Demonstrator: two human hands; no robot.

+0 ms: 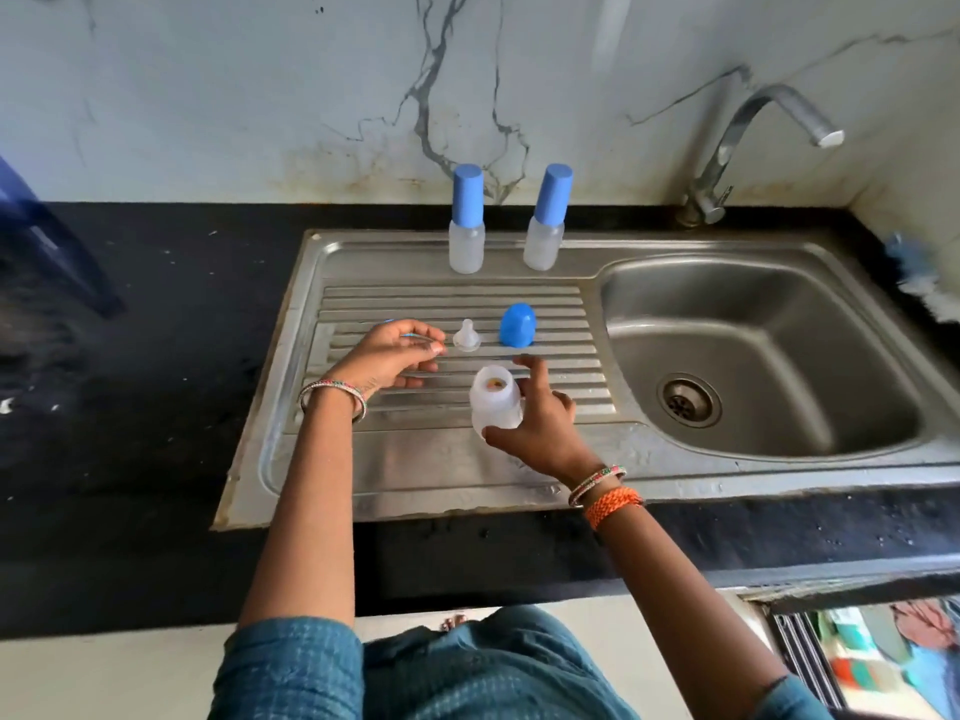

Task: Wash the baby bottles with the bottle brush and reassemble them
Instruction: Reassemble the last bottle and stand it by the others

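Baby bottle (495, 405), uncapped, is standing near the drainboard's (311, 475) front edge, the right hand (540, 423) gripping it. Left hand (392, 356) is pinching what looks like its blue collar ring. Teat (466, 336) and cap (517, 325) are lying beside. Disassembly seems underway; next, fetching the brush (917, 272) is likely.

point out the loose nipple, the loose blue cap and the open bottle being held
nipple (466, 339), head view, on its clear base
blue cap (517, 326), head view, middle of its side
open bottle (493, 407), head view, on its white wall below the mouth
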